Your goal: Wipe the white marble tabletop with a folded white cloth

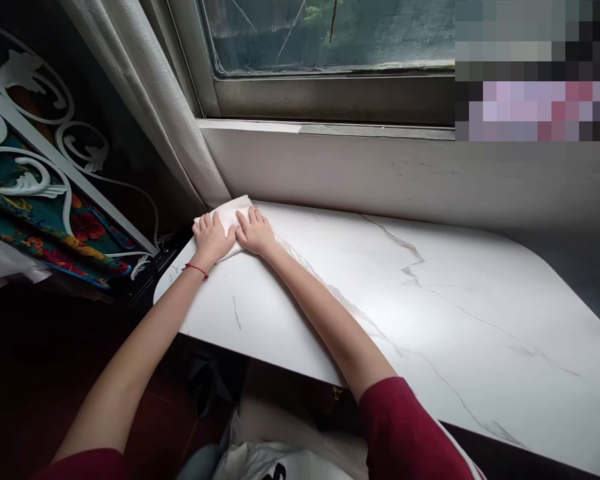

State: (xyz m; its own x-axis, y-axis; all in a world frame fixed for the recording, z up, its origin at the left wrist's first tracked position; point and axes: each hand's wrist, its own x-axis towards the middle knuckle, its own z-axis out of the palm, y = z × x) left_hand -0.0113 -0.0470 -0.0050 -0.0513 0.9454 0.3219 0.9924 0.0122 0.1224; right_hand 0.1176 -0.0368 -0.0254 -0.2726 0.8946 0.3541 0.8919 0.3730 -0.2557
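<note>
A folded white cloth [236, 208] lies at the far left corner of a white marble-patterned tabletop [300, 300]. My left hand [212, 237] presses on the cloth's left part, fingers spread and stretched out. Beside it, my right hand [255, 232] rests on the cloth's right part with its fingers extended. The two thumbs nearly meet. Both palms face down, and part of the cloth is hidden under them. A thin red cord bracelet [197, 269] circles my left wrist.
Behind the table runs a wall with a window [330, 40] above it. A light curtain [155, 100] hangs at the left corner. Further left stands a white scrolled metal frame [80, 173] with floral fabric [80, 233]. A white cable [150, 200] runs down near the table's left end.
</note>
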